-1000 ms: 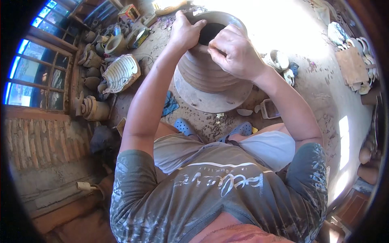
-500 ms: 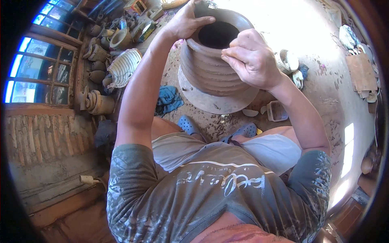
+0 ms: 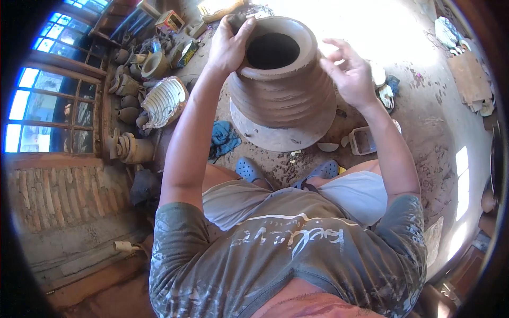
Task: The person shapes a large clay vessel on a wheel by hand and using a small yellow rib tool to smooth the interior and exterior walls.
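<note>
- Grip check: your left hand is closed over the rim of the clay pot, thumb on the inner side of the mouth, fingers wrapped on the outside.
- Your right hand is spread loose, fingers fanned, right at the pot's right shoulder; can't tell whether the palm touches the clay, and it has hold of nothing.
- Clay pot stands upright on a round disc on the dirt floor, straight ahead of your knees, between both forearms. Ribbed sides, wide dark mouth.
- Blue clogs on your feet sit just below the disc.
- Blue rag lies on the floor left of the disc, near your left forearm.
- Small square tub sits right of the disc, under your right forearm.
- Ribbed white bowl and a cluster of small clay pots are well left, by the window.
- Flat scraps and boards lie far right on the floor.
</note>
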